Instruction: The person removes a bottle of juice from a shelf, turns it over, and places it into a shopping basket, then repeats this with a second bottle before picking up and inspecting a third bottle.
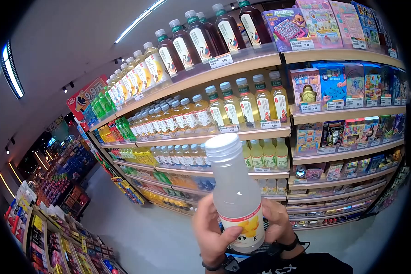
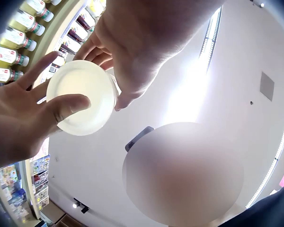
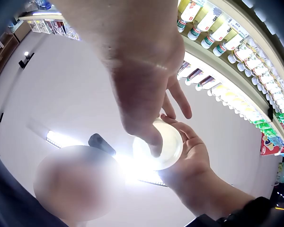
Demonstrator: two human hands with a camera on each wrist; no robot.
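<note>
A bottle [image 1: 238, 196] of cloudy pale liquid, with a white cap and a yellow-fruit label edged in red, is held near the centre of the head view, tilted slightly left. My left hand [image 1: 211, 230] grips its lower left side, thumb across the label. On the other side my right hand [image 1: 276, 221] holds the lower part. Both wrist views look up at the round bottle base [image 2: 80, 101] [image 3: 163, 146]; the right thumb lies on it while some right fingers extend beside the bottle. The label is hidden there.
Shelves [image 1: 242, 134] of bottled drinks stand ahead, with boxed toys [image 1: 338, 86] on the right-hand shelves. A lower display rack [image 1: 55, 242] stands at the lower left, and the aisle floor [image 1: 114, 228] runs between.
</note>
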